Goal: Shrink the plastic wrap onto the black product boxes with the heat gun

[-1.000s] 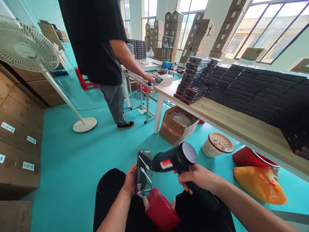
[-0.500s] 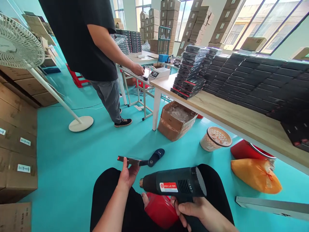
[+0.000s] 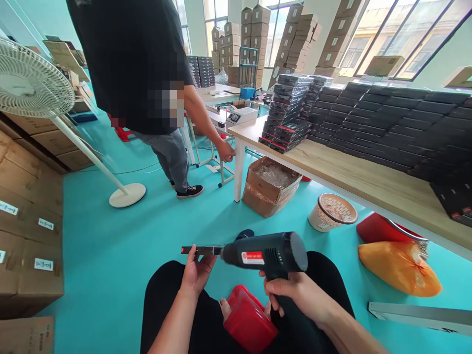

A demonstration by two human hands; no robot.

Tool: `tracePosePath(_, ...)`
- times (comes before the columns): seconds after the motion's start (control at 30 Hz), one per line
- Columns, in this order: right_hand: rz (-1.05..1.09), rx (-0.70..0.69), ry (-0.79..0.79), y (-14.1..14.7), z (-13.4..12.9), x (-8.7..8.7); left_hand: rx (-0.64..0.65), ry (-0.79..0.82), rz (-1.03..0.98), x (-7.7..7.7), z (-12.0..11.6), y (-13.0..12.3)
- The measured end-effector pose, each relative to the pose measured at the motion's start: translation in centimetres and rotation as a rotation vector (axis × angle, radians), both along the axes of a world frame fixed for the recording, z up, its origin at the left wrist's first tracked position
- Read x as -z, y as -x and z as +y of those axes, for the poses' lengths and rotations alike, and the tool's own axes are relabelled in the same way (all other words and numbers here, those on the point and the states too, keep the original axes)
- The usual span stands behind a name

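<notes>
My left hand grips a flat black box with a red end, held roughly level above my knees. In my right hand is a dark heat gun with a red-and-white label, my fingers wrapped round its handle. The gun's nozzle points left and sits close beside the right end of the box; whether they touch I cannot tell. Between my legs there is a red plastic stool. A dark slipper lies on the floor behind the gun, partly hidden.
Stacks of black boxes stand on the wooden table at right. Below are an open carton, a waste basket and an orange bag. A white fan, brown cartons and a standing person are on the left.
The heat gun has moved up and left, its nozzle now close to the box's right end. The standing person has turned, their arm lowered from the worktable device.
</notes>
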State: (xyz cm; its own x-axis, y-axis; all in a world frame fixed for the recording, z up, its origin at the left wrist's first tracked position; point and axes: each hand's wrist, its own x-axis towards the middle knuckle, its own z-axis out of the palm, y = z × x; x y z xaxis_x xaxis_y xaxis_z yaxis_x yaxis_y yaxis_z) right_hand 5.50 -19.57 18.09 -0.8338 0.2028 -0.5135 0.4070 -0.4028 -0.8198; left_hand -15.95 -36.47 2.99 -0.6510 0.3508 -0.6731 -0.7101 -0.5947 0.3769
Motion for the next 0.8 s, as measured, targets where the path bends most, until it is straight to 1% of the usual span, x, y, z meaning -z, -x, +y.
tracePosePath(0.03, 0.021, -0.039, 0.003, 0.1, 0.0, -0.1, 0.006, -0.008, 0.007, 0.0, -0.1, 0.0)
tracePosePath(0.07, 0.043, -0.048, 0.002, 0.2, 0.0, -0.1, 0.005, -0.010, 0.009, -0.1, -0.1, 0.0)
tracePosePath(0.17, 0.033, 0.047, -0.056, 0.1, 0.1, -0.2, -0.011, -0.003, -0.010, -0.1, -0.2, 0.0)
tracePosePath(0.2, 0.013, 0.054, -0.078, 0.1, 0.2, -0.3, -0.015, -0.005, -0.016, -0.1, -0.2, 0.0)
tracePosePath(0.27, 0.000, -0.028, -0.095, -0.1, 0.2, -0.3, -0.002, -0.018, -0.019, 0.0, -0.2, 0.1)
tracePosePath(0.33, 0.043, -0.122, -0.090, -0.2, 0.1, -0.3, 0.016, -0.037, -0.008, 0.2, -0.1, 0.1)
tracePosePath(0.37, 0.061, -0.114, -0.097, -0.2, 0.0, -0.3, 0.017, -0.041, -0.006, 0.3, -0.1, 0.2)
tracePosePath(0.47, 0.021, 0.008, -0.151, -0.1, -0.1, -0.5, 0.000, -0.041, -0.022, 0.4, -0.1, 0.2)
tracePosePath(0.5, -0.003, 0.007, -0.153, 0.0, -0.2, -0.6, -0.002, -0.036, -0.036, 0.4, -0.2, 0.2)
tracePosePath(0.53, -0.016, -0.033, -0.140, 0.0, -0.2, -0.7, 0.012, -0.033, -0.048, 0.4, -0.2, 0.2)
tracePosePath(0.6, 0.018, -0.159, -0.084, 0.1, -0.4, -0.9, 0.047, -0.053, -0.058, 0.3, -0.3, 0.3)
tracePosePath(0.63, 0.047, -0.182, -0.055, 0.1, -0.5, -0.9, 0.047, -0.070, -0.056, 0.3, -0.4, 0.4)
tracePosePath(0.67, 0.071, -0.157, -0.030, 0.1, -0.4, -0.9, 0.036, -0.085, -0.056, 0.3, -0.4, 0.4)
tracePosePath(0.7, 0.082, -0.084, -0.014, 0.1, -0.3, -0.7, 0.019, -0.097, -0.058, 0.2, -0.4, 0.5)
tracePosePath(0.77, 0.070, 0.105, 0.012, -0.1, 0.1, -0.1, -0.013, -0.096, -0.074, 0.2, -0.5, 0.6)
tracePosePath(0.8, 0.051, 0.175, 0.030, -0.3, 0.5, 0.2, -0.010, -0.092, -0.085, 0.2, -0.5, 0.6)
